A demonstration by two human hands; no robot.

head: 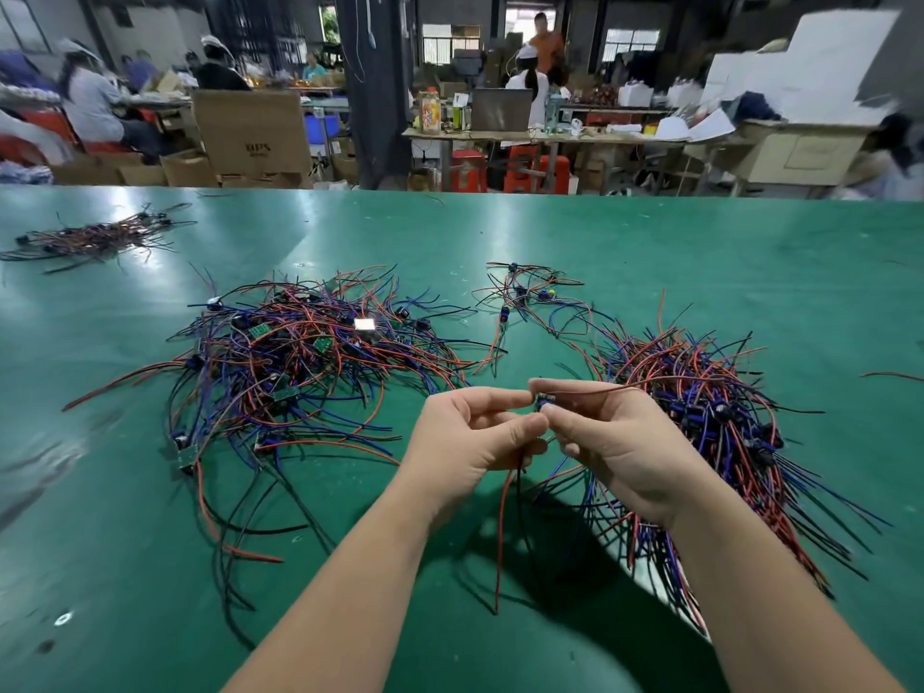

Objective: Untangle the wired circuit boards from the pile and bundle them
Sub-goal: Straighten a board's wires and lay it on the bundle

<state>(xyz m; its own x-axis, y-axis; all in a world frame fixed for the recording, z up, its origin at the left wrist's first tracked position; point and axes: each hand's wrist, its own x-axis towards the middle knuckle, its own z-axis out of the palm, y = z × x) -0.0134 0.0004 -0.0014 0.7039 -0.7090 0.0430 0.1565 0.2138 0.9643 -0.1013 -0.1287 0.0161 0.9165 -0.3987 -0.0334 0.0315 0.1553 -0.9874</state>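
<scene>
Small wired board point(541, 405) pinched between thumb and fingertips of left hand point(470, 435) and right hand point(617, 440), both hands together, raised over the near middle of the green table point(700, 242). From it, a red wire point(501, 532) and a black one hanging toward the near edge. To the left, the tangled pile point(300, 352). Just right, partly behind the right hand, a gathered bundle point(710, 422). Farther off, a small cluster point(530, 297); far left, a second bundle point(95, 237).

Your left hand point(470, 432) and right hand point(620, 442) meet fingertip to fingertip, forearms angled inward, both pinching one circuit board point(542, 406).
</scene>
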